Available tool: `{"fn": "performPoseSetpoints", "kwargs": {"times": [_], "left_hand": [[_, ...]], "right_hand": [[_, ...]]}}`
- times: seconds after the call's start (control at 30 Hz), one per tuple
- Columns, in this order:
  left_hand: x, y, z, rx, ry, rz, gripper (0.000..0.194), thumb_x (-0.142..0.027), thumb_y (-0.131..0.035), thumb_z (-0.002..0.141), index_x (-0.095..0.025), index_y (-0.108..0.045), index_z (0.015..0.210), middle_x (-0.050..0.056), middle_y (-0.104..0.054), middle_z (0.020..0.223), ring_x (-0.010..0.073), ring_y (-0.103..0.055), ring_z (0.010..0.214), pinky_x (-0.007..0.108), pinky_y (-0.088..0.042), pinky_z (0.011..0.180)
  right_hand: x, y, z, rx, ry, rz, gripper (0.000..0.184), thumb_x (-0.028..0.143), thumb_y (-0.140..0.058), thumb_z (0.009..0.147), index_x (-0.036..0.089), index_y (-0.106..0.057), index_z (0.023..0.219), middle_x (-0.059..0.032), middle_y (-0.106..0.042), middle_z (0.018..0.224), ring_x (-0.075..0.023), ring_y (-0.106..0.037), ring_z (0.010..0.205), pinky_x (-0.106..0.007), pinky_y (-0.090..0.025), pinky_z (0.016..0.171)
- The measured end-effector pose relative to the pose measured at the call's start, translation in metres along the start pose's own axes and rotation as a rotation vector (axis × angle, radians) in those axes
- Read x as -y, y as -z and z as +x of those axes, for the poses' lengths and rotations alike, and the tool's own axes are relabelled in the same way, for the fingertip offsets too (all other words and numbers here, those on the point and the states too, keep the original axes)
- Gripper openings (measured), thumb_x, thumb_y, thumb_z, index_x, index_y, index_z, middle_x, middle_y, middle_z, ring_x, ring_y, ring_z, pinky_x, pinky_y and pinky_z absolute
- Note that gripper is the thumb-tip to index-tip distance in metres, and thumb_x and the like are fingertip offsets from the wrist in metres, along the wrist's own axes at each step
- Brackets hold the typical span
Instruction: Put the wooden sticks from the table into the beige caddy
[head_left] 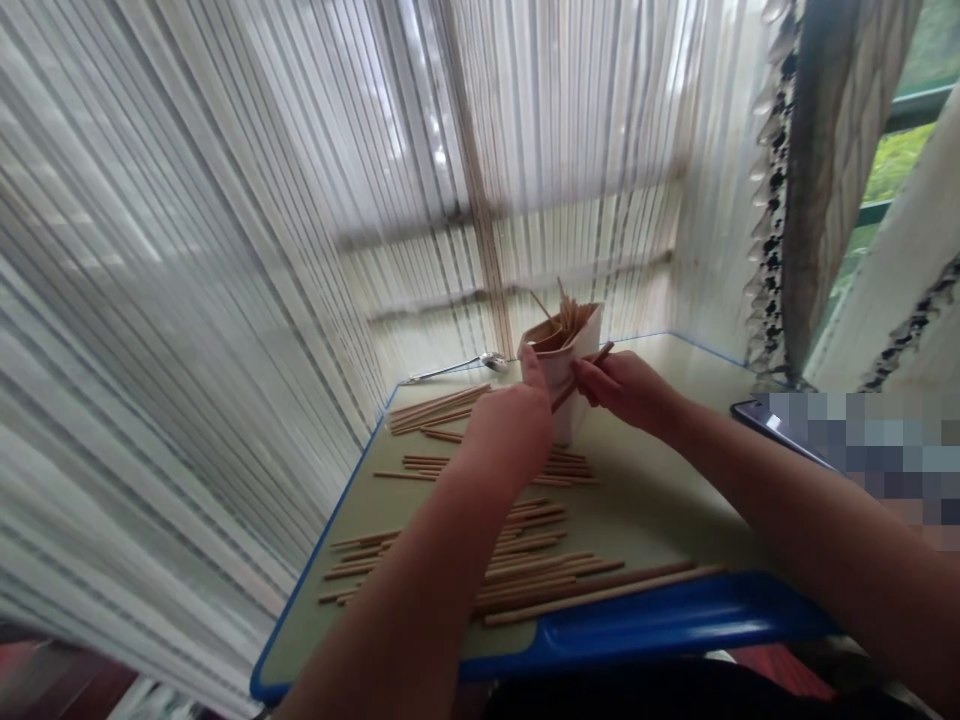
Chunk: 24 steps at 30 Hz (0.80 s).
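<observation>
A pale chopstick holder (559,375) stands at the far side of the small table, with several thin wooden sticks (576,318) poking out of its top. My left hand (517,420) is against its near left side, index finger stretched up to the rim. Its other fingers look curled, and what they hold is hidden. My right hand (622,388) is closed in a pinch on brown chopsticks (604,352), held slanting in front of the holder, their lower end close to my left hand. More chopsticks (525,575) lie in rows beneath my left forearm.
A metal spoon (491,361) lies at the far left edge of the blue-rimmed table (652,470). On the right is a dark phone (772,425), partly beside a blurred-out patch. Sheer striped curtains (300,200) hang right behind the table.
</observation>
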<state>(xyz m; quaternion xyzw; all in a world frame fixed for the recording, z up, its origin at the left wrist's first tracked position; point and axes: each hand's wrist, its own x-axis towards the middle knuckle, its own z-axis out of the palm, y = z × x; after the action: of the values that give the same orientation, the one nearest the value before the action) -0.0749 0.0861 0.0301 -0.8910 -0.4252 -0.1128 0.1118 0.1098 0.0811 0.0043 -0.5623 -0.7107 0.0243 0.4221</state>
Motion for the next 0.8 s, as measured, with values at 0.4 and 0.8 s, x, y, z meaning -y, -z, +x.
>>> {"fn": "performPoseSetpoints", "kwargs": {"times": [0.4, 0.8], "left_hand": [[0.017, -0.02, 0.013, -0.186, -0.047, -0.227, 0.069, -0.03, -0.042, 0.091, -0.016, -0.01, 0.15, 0.011, -0.071, 0.096, 0.0245, -0.068, 0.085, 0.033, -0.049, 0.075], [0.042, -0.034, 0.027, -0.135, 0.258, -0.212, 0.024, -0.026, -0.042, 0.086, -0.018, -0.062, 0.097, 0.012, -0.071, 0.091, 0.0263, -0.066, 0.089, 0.035, -0.049, 0.077]], "right_hand": [[-0.008, -0.008, -0.005, -0.274, -0.071, 0.153, 0.049, 0.045, -0.041, 0.089, 0.02, -0.053, 0.048, 0.0012, -0.049, 0.041, -0.0112, -0.048, 0.043, -0.024, -0.035, 0.049], [-0.002, -0.008, 0.001, -0.437, -0.204, 0.637, 0.048, 0.044, -0.04, 0.089, 0.021, -0.05, 0.048, 0.0029, -0.041, 0.033, -0.0091, -0.036, 0.032, -0.024, -0.029, 0.039]]}}
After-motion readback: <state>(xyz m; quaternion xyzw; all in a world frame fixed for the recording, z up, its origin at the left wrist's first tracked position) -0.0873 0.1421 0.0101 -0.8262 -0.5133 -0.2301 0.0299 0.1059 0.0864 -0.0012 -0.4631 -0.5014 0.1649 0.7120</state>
